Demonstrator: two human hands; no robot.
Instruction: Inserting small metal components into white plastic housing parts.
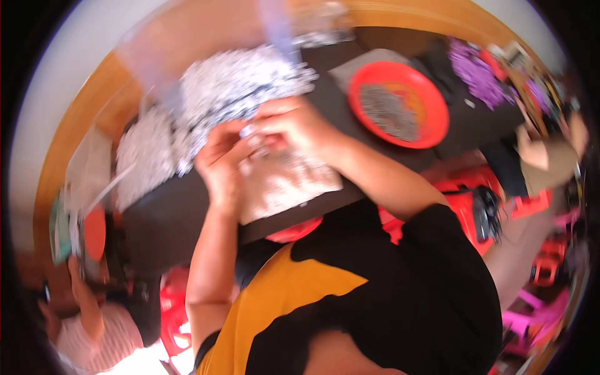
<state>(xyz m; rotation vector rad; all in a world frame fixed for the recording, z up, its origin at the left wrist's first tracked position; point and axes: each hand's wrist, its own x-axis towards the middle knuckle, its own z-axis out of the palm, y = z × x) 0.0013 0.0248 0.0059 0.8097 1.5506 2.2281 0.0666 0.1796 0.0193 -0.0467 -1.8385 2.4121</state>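
Observation:
My left hand (pixel 220 159) and my right hand (pixel 299 127) meet over the dark table, fingertips bent and pressed close together. A small whitish, shiny piece (pixel 247 131) shows between the fingertips, too blurred to name. Both hands seem to grip it. Under them lies a pale, light-coloured sheet (pixel 290 187) at the table's near edge. Just beyond the hands spreads a large heap of small white-and-grey pieces (pixel 234 78). Another whitish heap (pixel 145 150) lies to the left of it.
A red basin (pixel 437 119) holding many small grey parts stands at the right. Purple pieces (pixel 478 75) are heaped farther right. Other people sit at the lower left (pixel 103 331) and far right (pixel 553 159). Red stools (pixel 547 262) stand on the right-hand floor.

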